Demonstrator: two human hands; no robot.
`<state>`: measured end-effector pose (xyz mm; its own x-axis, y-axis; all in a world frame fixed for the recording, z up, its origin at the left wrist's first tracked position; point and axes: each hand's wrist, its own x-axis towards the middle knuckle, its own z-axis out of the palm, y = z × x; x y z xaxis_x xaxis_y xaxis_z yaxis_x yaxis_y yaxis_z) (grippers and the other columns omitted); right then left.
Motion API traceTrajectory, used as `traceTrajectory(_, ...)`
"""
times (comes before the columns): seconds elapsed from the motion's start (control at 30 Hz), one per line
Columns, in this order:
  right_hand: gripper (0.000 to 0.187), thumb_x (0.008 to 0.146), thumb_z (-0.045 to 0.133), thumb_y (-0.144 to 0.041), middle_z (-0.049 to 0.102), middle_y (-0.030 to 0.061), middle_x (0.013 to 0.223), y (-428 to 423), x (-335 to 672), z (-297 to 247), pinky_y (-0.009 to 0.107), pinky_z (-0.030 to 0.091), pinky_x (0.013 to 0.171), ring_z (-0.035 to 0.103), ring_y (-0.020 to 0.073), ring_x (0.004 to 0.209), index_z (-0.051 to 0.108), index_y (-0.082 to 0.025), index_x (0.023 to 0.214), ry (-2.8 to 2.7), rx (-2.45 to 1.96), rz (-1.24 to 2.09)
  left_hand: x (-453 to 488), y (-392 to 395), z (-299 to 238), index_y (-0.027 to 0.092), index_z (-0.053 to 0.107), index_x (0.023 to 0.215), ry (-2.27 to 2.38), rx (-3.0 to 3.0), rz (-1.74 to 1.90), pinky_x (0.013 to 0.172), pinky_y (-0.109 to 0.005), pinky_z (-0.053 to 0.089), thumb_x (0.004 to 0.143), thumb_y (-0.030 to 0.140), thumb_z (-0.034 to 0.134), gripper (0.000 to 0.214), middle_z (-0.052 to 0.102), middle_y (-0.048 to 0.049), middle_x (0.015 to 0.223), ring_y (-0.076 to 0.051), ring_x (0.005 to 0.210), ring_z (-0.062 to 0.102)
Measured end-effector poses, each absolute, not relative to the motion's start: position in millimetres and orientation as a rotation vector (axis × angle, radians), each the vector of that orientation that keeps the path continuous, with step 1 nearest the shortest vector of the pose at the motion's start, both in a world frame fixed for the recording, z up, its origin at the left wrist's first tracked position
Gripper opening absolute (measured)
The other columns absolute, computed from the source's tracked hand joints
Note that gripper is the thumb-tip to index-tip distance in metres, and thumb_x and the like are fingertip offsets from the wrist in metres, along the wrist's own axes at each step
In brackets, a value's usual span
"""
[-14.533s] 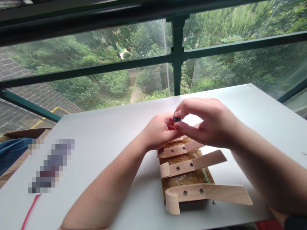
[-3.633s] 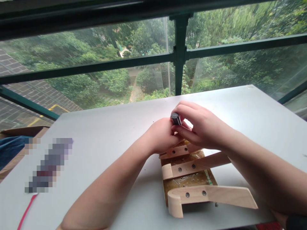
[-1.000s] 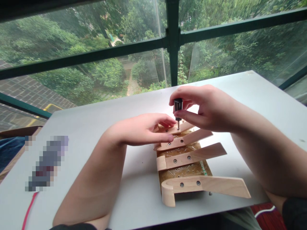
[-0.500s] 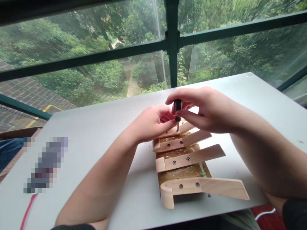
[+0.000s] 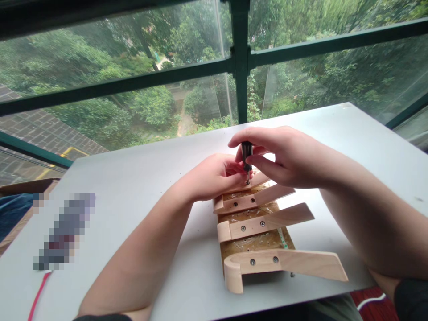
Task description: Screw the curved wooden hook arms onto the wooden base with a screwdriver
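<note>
My right hand [image 5: 284,154] is closed round the black handle of a screwdriver [image 5: 246,154]. The screwdriver stands nearly upright, its tip on a screw [image 5: 248,182] in the farthest wooden hook [image 5: 259,179]. Beside the shaft, my left hand [image 5: 222,176] has its fingers curled, with the thumb tip close to the screw; what they pinch is hidden. Nearer to me, more pale wooden hooks lie across a brown board [image 5: 261,243]: one [image 5: 267,196] partly below my hands, a middle one [image 5: 264,223], and the nearest [image 5: 284,261]. Each of these three shows two screws.
The board lies on a white table [image 5: 187,276] by a window with a green frame [image 5: 241,62]. On the left are a blurred-out object [image 5: 65,232], a red cord [image 5: 38,294] and a cardboard box [image 5: 50,185] with blue cloth.
My left thumb has come down along the screwdriver shaft towards the screw. The screwdriver and my right hand have shifted slightly downward.
</note>
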<state>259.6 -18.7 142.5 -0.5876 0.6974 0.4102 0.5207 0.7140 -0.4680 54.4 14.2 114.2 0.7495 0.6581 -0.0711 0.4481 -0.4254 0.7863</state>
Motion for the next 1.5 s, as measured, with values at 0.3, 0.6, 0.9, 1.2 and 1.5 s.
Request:
traceTrajectory(0.3,0.045,0.083,0.050,-0.006,0.069,0.0046,0.102,-19.0,258.0,141.6,0.030,0.046,0.076,0.061,0.0165,0.087,0.056,-0.017,0.125,-2.346,-0.915,0.413,54.0,13.6,113.5,0.018,0.070,0.085,0.896,2.081,0.241,0.069,-0.027,0.048,0.089,0.039,0.052,0.027,0.071,-0.0009,0.080,-0.016,0.076,0.063)
traceTrajectory(0.6,0.047,0.083,0.049,-0.007,0.069,0.0047,0.102,-18.7,257.1,139.2,0.030,0.046,0.077,0.062,0.0170,0.088,0.054,-0.019,0.128,-2.338,-0.905,0.434,57.1,12.1,116.3,0.018,0.068,0.086,0.901,2.082,0.239,0.071,-0.026,0.049,0.085,0.033,0.058,0.018,0.073,0.0000,0.086,-0.015,0.078,0.065)
traceTrajectory(0.9,0.046,0.084,0.050,-0.010,0.068,0.0078,0.110,-21.2,257.7,140.6,0.034,0.048,0.078,0.062,0.0205,0.091,0.055,-0.018,0.129,-2.374,-0.878,0.403,57.3,12.8,114.6,0.019,0.070,0.095,0.923,2.043,0.236,0.073,-0.027,0.051,0.083,0.032,0.061,0.020,0.074,-0.0030,0.097,-0.018,0.086,0.067)
traceTrajectory(1.2,0.051,0.080,0.052,-0.008,0.069,0.0048,0.106,-22.1,257.4,139.7,0.035,0.049,0.078,0.063,0.0203,0.087,0.055,-0.020,0.129,-2.361,-0.906,0.441,59.2,11.3,113.8,0.019,0.070,0.084,0.931,2.067,0.240,0.071,-0.027,0.051,0.081,0.033,0.061,0.017,0.073,-0.0014,0.084,-0.018,0.081,0.066)
traceTrajectory(1.5,0.050,0.082,0.053,-0.009,0.071,0.0029,0.099,-18.5,258.7,138.4,0.035,0.053,0.079,0.066,0.0193,0.082,0.053,-0.026,0.129,-2.312,-0.911,0.587,60.2,9.0,116.2,0.020,0.072,0.086,0.964,2.050,0.274,0.069,-0.027,0.048,0.079,0.030,0.062,0.016,0.074,-0.0005,0.087,-0.017,0.078,0.066)
